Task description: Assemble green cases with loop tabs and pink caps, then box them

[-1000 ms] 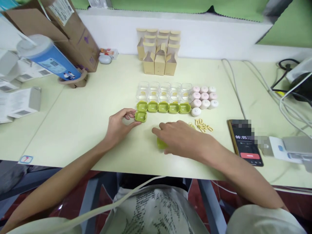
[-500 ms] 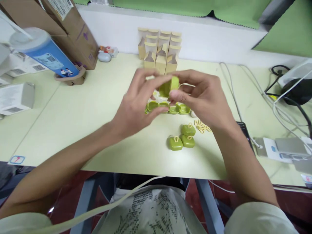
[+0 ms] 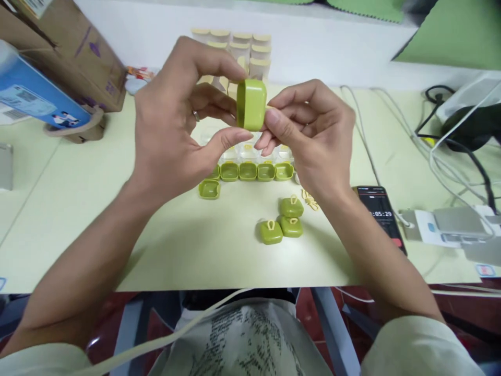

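My left hand (image 3: 176, 115) grips a small green case shell (image 3: 253, 104) by its edges, thumb below and fingers above. The shell is raised over the table, turned on its side with its hollow facing left. My right hand (image 3: 309, 120) is pinched at the shell's right side, where a sliver of a pale yellow loop (image 3: 268, 108) shows between the fingers; most of it is hidden. Below stand several closed green cases (image 3: 291, 207) with yellow loops on top. A pile of loose yellow loops (image 3: 310, 199) lies beside my right wrist.
Open green shells (image 3: 248, 171) form a row, with one more shell (image 3: 209, 189) in front. Clear lids (image 3: 230, 153) sit behind them. Small cardboard boxes (image 3: 260, 68) stand by the wall. A phone (image 3: 379, 214) and cables (image 3: 407, 130) lie right; a blue canister (image 3: 31, 89) stands left.
Both hands have lifted the shell higher and nearer to me, and it now shows its side wall clearly. The view has shifted, so the phone is more visible.
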